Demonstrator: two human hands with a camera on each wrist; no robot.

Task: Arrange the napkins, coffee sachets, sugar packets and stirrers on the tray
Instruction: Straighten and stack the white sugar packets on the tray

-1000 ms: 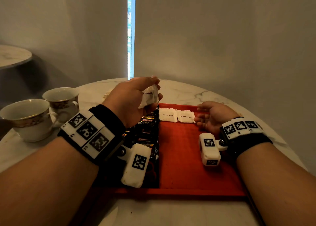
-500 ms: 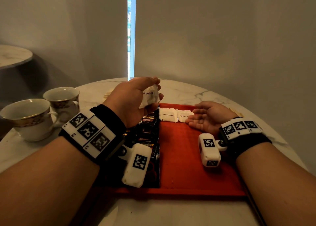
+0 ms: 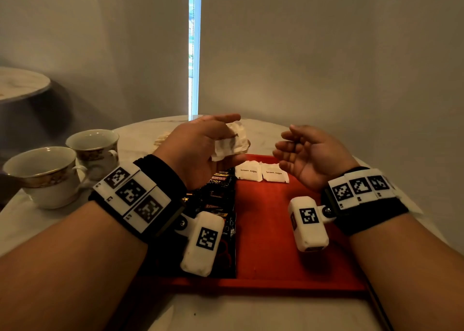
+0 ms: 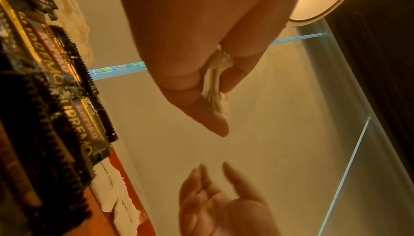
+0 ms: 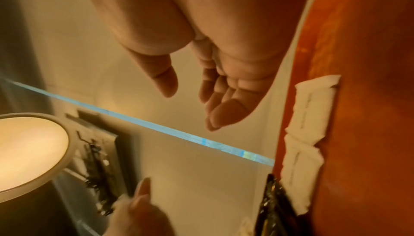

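Left hand (image 3: 200, 150): pinching a small bunch of white sugar packets (image 3: 231, 143), holding them above the tray's far edge.
Right hand (image 3: 311, 155): hovering palm-up near the far right of the tray (image 3: 276, 230), fingers relaxed, holding nothing.
On tray: two brown sugar packets (image 3: 261, 174) lying along the far edge; coffee sachets (image 3: 221, 195) lining the left edge.
Handling: packets are looking light, soft and crinkly; pinching one by an edge seems best.

Head view dim, daylight via window slit (image 3: 194, 47); wrist views amber-tinted, ceiling lamp (image 5: 29, 153) glaring, hands motion-blurred, edges warped.
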